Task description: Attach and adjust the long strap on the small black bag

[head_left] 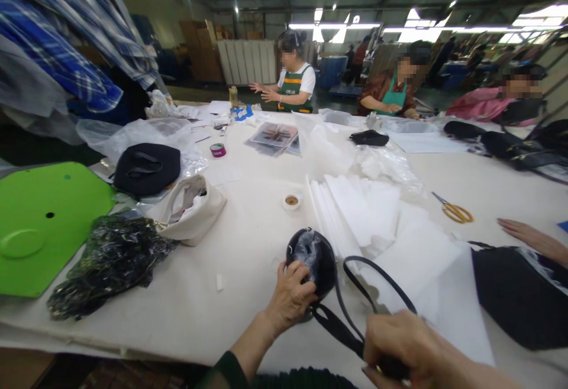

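A small, rounded black handbag (327, 262) stands on the pale worktable (248, 300) in front of me. Crumpled clear plastic (307, 253) shows in its opening. My left hand (293, 294) grips the near side of the bag, fingers curled over the rim. To the right and closer to me, my right hand (399, 344) is closed around the bag's black strap (335, 327); a dark end shows below the fingers. A thinner stretch of the strap loops up and over beside white sheets. What lies inside the right palm is hidden.
White foam sheets (426, 253) lie right of the bag, with yellow-handled scissors (457, 211) beyond. A tape roll (291, 201), a cream bag (199, 217), black plastic (115, 259) and a green board (48, 223) are further left. A co-worker's hand (535, 238) rests by another black bag (519, 294).
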`<action>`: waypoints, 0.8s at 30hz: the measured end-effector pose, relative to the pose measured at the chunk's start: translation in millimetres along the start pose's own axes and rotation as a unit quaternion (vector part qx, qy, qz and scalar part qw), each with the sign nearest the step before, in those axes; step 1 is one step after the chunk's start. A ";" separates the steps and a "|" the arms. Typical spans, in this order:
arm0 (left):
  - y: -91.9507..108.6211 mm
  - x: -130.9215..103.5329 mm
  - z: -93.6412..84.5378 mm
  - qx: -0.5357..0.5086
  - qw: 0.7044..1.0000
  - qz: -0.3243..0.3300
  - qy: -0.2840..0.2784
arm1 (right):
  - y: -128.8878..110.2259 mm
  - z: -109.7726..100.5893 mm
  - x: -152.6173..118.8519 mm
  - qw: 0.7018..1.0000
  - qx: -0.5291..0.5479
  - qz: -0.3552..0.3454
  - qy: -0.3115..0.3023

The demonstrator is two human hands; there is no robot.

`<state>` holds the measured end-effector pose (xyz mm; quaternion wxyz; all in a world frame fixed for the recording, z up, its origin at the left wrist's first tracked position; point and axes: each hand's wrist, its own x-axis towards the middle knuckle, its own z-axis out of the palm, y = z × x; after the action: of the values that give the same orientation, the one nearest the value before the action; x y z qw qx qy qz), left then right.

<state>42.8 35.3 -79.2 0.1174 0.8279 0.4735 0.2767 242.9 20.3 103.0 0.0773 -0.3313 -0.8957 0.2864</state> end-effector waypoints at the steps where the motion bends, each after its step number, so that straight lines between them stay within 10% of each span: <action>1: -0.4 0.3 -2.1 -0.012 1.000 0.006 -0.008 | -2.3 -5.2 9.6 0.999 -0.011 -0.017 0.026; 10: 20.2 -5.4 -40.9 -0.251 0.967 -0.038 -0.017 | 14.6 -22.2 59.7 0.981 0.177 0.058 0.061; 18: 72.1 30.0 -64.8 -0.630 0.727 -0.265 0.066 | 17.7 -22.0 93.1 0.964 0.243 0.087 0.055; 24: 71.8 32.3 -58.8 -0.625 0.703 -0.324 0.105 | 26.9 -18.1 107.0 0.977 0.162 0.075 0.113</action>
<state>73.8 21.0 13.0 0.6400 0.3262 0.4400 0.5389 181.4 113.6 97.3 0.2089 -0.4108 -0.7955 0.3935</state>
